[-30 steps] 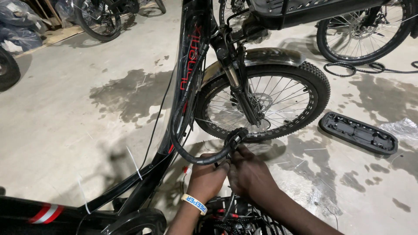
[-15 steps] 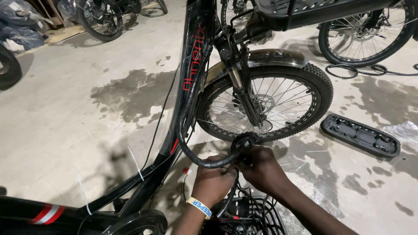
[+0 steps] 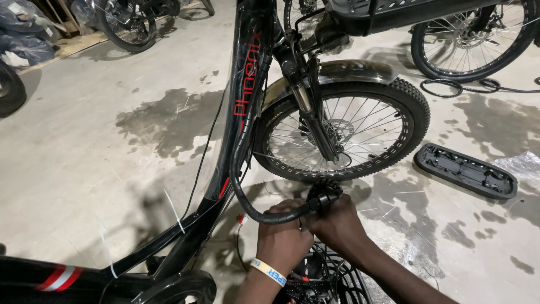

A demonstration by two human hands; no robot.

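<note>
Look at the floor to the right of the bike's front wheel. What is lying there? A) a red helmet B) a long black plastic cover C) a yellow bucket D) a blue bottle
B: a long black plastic cover lies flat on the concrete floor to the right of the front wheel, while the left hand and right hand grip the black cable lower down.

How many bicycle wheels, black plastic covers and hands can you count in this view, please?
Spoked bicycle wheels with black tyres: 4
Flat black plastic cover on the floor: 1
Hands on the black cable: 2, left hand, right hand
Total: 7
</note>
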